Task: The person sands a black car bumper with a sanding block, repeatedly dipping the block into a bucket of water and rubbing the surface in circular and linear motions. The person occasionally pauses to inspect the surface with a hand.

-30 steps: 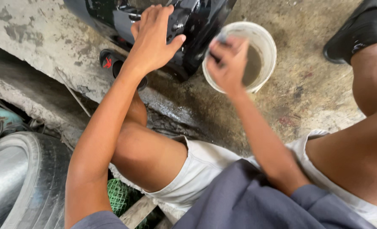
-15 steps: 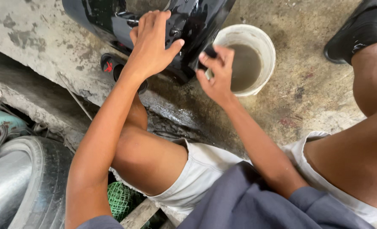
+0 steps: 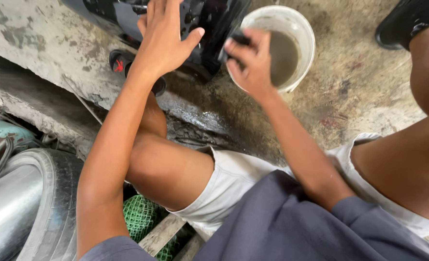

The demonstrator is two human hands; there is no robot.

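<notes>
A glossy black panel-like part (image 3: pixel 209 29) stands on the wet concrete at the top of the view. My left hand (image 3: pixel 164 41) lies flat against it with fingers spread, steadying it. My right hand (image 3: pixel 250 60) is closed around a small dark object (image 3: pixel 237 39), perhaps a sponge or rag, pressed at the part's right edge. Just behind that hand sits a white bucket (image 3: pixel 301 29) holding murky brown water. I am squatting, with both bare knees and white shorts in view.
A black sandal (image 3: pixel 122 65) with a red mark is on my left foot under the part. Another black shoe (image 3: pixel 407 19) sits top right. A tyre (image 3: pixel 40 203) and green mesh (image 3: pixel 142 217) lie bottom left, beside a concrete ledge (image 3: pixel 26 96).
My right hand has moved left from over the bucket to the black part's edge with the dark object in it. My left hand has stayed on the part.
</notes>
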